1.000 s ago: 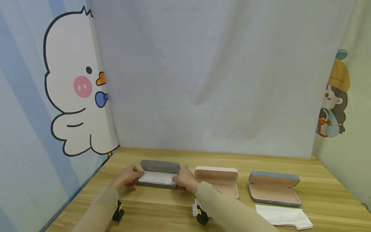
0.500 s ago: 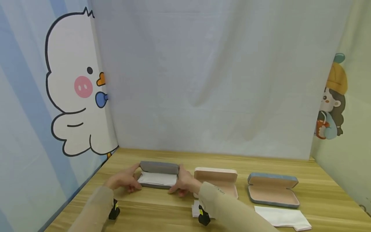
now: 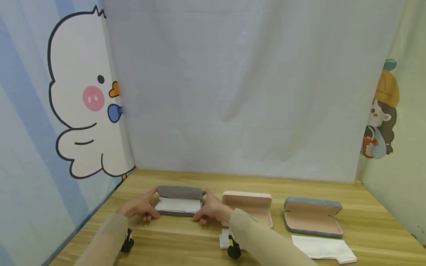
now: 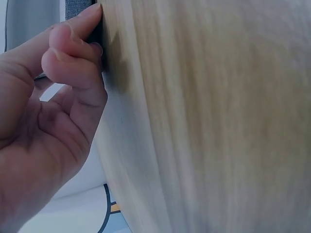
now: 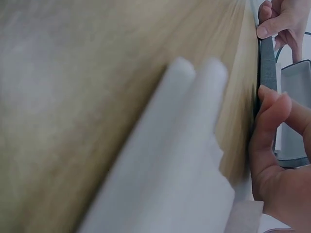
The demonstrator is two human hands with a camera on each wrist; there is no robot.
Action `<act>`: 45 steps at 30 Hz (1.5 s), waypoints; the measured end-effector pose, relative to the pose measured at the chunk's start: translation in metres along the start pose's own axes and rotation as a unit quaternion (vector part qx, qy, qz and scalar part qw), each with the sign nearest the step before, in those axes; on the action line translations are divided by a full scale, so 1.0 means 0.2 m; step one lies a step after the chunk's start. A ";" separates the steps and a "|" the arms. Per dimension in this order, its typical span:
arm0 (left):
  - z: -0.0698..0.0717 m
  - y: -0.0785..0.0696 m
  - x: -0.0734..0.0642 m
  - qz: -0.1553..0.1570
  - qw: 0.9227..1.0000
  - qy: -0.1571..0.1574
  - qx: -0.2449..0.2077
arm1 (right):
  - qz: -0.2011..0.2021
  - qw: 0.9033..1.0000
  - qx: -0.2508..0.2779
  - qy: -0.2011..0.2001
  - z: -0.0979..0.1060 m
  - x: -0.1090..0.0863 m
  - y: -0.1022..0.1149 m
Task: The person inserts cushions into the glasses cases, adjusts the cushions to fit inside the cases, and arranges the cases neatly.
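Observation:
A grey glasses case (image 3: 180, 192) stands on the table with its lid up and a folded white cloth (image 3: 181, 204) lying inside. My left hand (image 3: 141, 206) grips its left end, thumb at the front corner and forefinger up by the lid. At the opposite end, my right hand (image 3: 213, 208) holds the case in the same way. In the right wrist view both hands show at the case's ends, the right fingertips against its grey front side (image 5: 268, 65). The left wrist view has the left fingertips at the case's edge.
To the right stand a cream glasses case (image 3: 247, 199) and a blue one (image 3: 314, 218), both with lids up and pinkish linings. A white cloth (image 3: 323, 248) lies before the blue case; another (image 3: 224, 238) is partly behind the right sleeve. A grey curtain (image 3: 246, 92) hangs behind the table.
Both hands have gone from the cloth's ends to the ends of the grey case, forefingers now up by the lid. The case has shifted slightly left.

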State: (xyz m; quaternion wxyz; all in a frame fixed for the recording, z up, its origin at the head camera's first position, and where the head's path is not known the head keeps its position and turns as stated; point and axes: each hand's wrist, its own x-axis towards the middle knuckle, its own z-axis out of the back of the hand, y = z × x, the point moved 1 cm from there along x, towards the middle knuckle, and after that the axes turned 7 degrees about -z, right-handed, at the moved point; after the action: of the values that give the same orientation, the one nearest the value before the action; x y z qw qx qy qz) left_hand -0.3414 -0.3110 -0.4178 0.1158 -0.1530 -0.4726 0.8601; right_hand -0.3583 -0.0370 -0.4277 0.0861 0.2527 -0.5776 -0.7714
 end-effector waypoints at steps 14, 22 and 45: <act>0.00 -0.01 -0.02 -0.004 1.000 0.006 -0.019 | 0.020 0.999 0.022 0.013 0.00 0.01 -0.02; 0.00 0.00 -0.02 -0.011 0.999 0.013 -0.031 | 0.016 1.000 0.018 0.014 -0.01 0.01 -0.02; 0.00 0.01 -0.03 -0.057 0.997 0.034 -0.047 | 0.031 0.999 0.022 0.024 0.00 0.01 -0.02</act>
State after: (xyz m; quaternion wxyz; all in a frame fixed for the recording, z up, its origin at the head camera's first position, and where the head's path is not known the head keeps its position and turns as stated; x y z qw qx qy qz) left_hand -0.3369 -0.3138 -0.4181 0.1733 -0.1608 -0.5164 0.8231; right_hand -0.3590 -0.0358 -0.4323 0.1179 0.2548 -0.5999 -0.7492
